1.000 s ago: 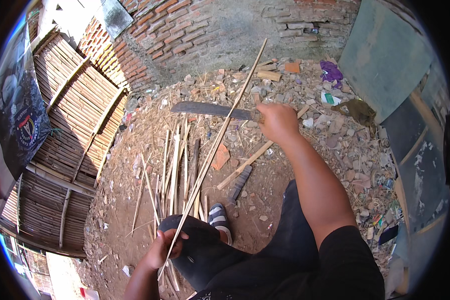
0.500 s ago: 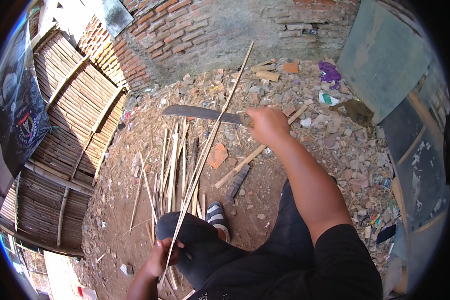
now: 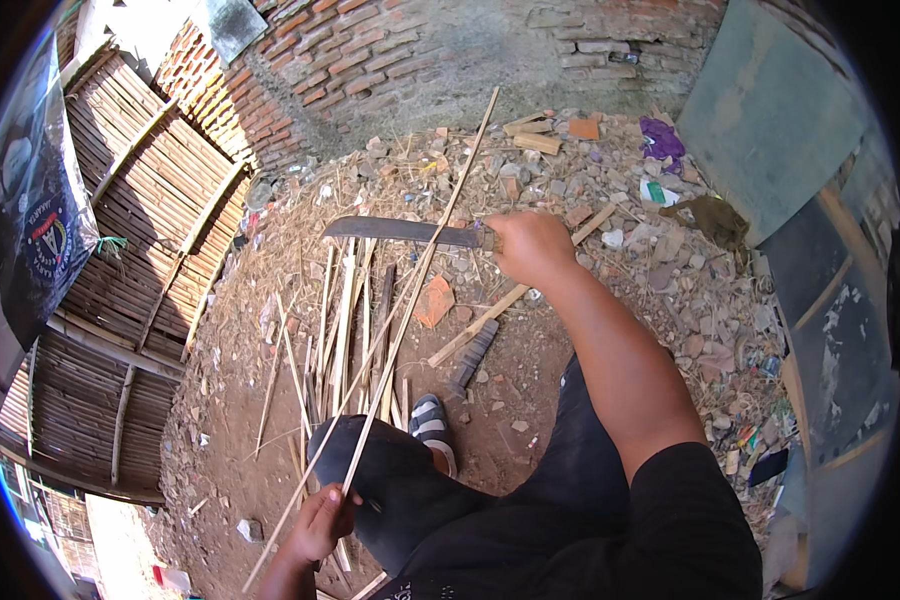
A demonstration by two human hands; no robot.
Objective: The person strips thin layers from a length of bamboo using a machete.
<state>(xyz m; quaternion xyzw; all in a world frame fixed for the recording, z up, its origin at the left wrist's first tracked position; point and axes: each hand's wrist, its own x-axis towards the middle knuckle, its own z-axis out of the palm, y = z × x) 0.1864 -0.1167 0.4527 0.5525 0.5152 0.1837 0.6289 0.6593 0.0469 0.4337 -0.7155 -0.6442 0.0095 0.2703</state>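
Note:
My right hand [image 3: 532, 248] grips the handle of a machete [image 3: 390, 229], its long dark blade pointing left. The blade crosses a long pale bamboo strip [image 3: 395, 345] that slants from my left knee toward the brick wall. Pinched round the strip's near end is my left hand [image 3: 322, 524], beside the knee. A second thin strip [image 3: 305, 482] splays off to the left, passing outside that hand; its upper end runs close along the held strip, and whether they are joined there I cannot tell. Several cut strips [image 3: 342, 330] lie on the ground beyond my knee.
A dark ridged block [image 3: 473, 358] and a wooden stick [image 3: 500, 318] lie right of my sandalled foot [image 3: 431, 425]. Rubble spreads to the brick wall [image 3: 420, 60]. A bamboo panel [image 3: 160, 220] stands left; grey boards [image 3: 770, 110] lean right.
The two thin strips, close together before, are now spread apart at their near ends. One has swung left, out of my left hand. The machete has barely moved.

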